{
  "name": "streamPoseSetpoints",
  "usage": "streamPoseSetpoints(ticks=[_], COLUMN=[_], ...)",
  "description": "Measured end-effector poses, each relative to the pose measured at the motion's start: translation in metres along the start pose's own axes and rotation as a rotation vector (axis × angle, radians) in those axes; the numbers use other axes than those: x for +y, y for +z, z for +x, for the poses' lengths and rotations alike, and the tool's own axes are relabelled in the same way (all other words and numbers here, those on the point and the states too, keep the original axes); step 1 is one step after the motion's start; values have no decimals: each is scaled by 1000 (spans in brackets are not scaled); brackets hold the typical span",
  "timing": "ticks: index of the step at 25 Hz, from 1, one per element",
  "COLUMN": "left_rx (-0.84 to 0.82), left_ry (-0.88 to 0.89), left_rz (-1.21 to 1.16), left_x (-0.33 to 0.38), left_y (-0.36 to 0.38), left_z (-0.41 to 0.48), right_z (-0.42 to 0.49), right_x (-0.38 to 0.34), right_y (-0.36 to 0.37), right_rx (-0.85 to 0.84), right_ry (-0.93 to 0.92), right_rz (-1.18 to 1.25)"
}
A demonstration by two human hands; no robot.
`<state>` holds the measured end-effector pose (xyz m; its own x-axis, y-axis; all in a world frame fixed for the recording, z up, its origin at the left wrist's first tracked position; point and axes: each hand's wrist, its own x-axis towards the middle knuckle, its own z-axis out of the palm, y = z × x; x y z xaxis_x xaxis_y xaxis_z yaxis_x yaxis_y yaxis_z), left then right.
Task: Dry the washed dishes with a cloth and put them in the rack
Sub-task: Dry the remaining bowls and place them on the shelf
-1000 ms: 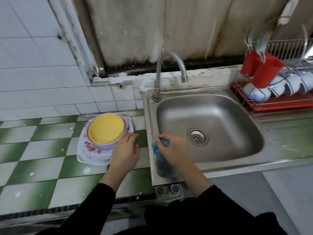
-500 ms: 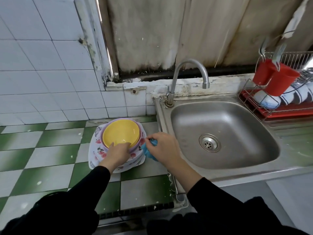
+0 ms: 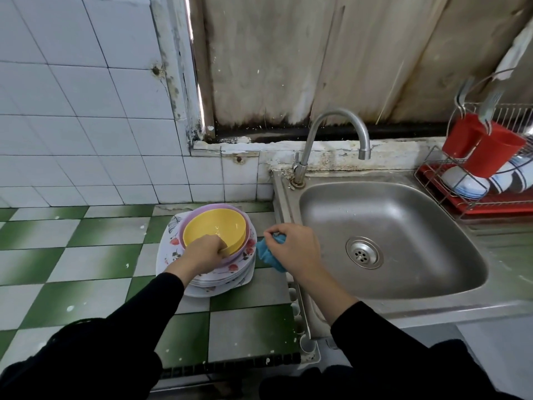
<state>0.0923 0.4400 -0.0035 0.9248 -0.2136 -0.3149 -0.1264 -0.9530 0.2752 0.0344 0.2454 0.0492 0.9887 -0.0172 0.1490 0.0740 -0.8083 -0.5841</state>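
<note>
Two hands in black sleeves come up from the bottom of the frame, so here's how it sits. Left hand [image 3: 206, 251] has its fingers curled over the near rim of the yellow bowl [image 3: 215, 226], gripping it; can't really tell where the thumb is. That bowl is nested inside a purple bowl [image 3: 241, 251], and both sit on top of a stack of floral plates [image 3: 173, 246] just left of centre, on the green and white tiled surface [image 3: 86, 255]. Right hand [image 3: 297, 249] is at about the middle of the frame, just beside the stack, with its fingers closed around a bunched-up blue cloth [image 3: 266, 254]; a bit of cloth pokes out between thumb and forefinger, and the rest hangs below the palm. Hand and cloth are over the edge where the tiles meet the steel sink [image 3: 418, 226], which fills the centre right, with the faucet [image 3: 336, 116] arching over its far side. Dish rack [image 3: 432, 180] is way over at the right edge, well apart from both hands. It's a wire frame on a red tray, with a few white and blue bowls [image 3: 467, 184] leaning in it and two red cups [image 3: 496, 153] hanging on its side with cutlery handles sticking out.
</note>
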Motion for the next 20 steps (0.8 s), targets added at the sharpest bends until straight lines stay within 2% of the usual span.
streamPoseSetpoints(ticks=[4,14,17,20], left_rx=[98,202,203,175], left_ry=[-15,16,3,-27], left_rz=[-25,-81,-103,-106], left_x=[-2,-4,-5,-4], left_y=[4,11,12,11], left_z=[0,-4,-5,-5], right_z=[-1,5,9,15], right_x=[8,1,-4,-11], right_y=[0,7,19,37], right_rx=[-27,-72,-159,-367], right_ry=[42,55,84,69], right_rz=[21,66,50,-54])
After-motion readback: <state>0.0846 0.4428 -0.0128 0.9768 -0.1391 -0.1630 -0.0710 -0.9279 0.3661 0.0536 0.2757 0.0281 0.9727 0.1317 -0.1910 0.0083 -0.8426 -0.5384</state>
